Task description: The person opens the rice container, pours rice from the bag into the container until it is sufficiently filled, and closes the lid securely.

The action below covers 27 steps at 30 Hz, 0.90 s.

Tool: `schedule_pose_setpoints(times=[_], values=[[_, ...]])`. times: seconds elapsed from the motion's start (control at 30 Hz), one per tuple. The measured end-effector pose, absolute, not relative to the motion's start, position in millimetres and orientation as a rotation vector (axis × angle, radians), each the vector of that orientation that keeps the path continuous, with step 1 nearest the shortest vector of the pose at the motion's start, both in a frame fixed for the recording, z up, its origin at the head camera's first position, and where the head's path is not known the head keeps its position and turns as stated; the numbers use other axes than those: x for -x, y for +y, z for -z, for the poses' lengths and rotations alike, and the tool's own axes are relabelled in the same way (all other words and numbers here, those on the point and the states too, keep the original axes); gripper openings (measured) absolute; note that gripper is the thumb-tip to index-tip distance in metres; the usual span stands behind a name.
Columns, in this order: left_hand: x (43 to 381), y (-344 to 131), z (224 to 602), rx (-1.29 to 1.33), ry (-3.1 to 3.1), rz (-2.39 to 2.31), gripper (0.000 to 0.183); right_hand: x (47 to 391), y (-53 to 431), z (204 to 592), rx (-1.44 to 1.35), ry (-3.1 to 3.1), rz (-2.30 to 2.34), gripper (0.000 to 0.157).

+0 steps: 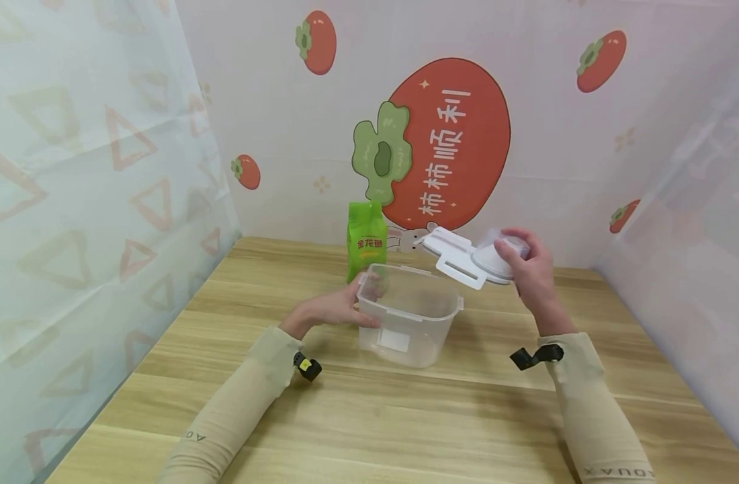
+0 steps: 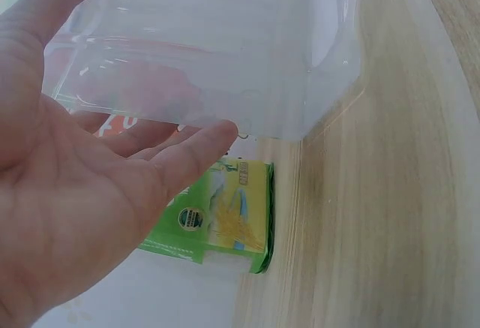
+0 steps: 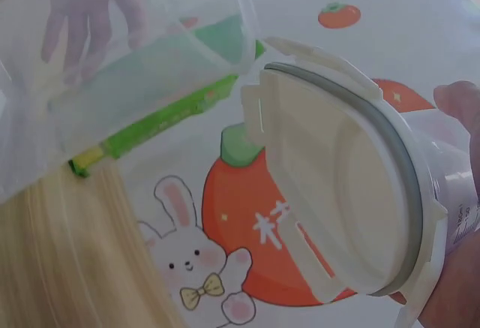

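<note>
A clear plastic storage box (image 1: 408, 329), lidless at the top, is in the middle of the table. My left hand (image 1: 345, 306) holds its left end, thumb along the near side; in the left wrist view the fingers (image 2: 191, 151) show at the far side of the wall. To the right and higher, my right hand (image 1: 529, 262) grips a clear measuring cup (image 3: 454, 182) on top of the white lid (image 1: 460, 259). The lid hangs tilted in the air, apart from the box. Its underside, grey seal (image 3: 401, 170) and side flaps show in the right wrist view.
A green bag (image 1: 366, 235) with yellow print stands upright behind the box, near the back wall. White cloth with persimmon prints (image 1: 454, 148) hangs behind the wooden table (image 1: 375, 423). More cloth covers both sides.
</note>
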State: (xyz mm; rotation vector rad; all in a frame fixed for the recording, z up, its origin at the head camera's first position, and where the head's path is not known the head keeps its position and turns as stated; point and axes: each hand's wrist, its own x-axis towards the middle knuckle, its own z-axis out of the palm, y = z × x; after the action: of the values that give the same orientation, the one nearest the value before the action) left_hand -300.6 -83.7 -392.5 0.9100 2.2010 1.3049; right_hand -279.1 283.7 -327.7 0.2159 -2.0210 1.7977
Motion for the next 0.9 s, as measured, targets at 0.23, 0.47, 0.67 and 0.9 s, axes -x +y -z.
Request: schedule_pose_setpoints(times=[0.23, 0.47, 0.67, 0.9], values=[[301, -83, 393, -0.924, 2.199, -1.302, 0.097, 284, 293, 335, -0.136, -2.216, -1.564, 0.04], [301, -83, 393, -0.92, 2.189, -1.304, 0.098, 293, 303, 347, -0.086, -2.318, -1.486, 0.049], [301, -84, 393, -0.929, 2.2, -1.292, 0.098, 300, 309, 354, -0.028, -2.373, -1.476, 0.056], [300, -83, 392, -0.933, 2.204, -1.289, 0.098, 308, 318, 366, 0.017, -2.458, -1.433, 0.06]])
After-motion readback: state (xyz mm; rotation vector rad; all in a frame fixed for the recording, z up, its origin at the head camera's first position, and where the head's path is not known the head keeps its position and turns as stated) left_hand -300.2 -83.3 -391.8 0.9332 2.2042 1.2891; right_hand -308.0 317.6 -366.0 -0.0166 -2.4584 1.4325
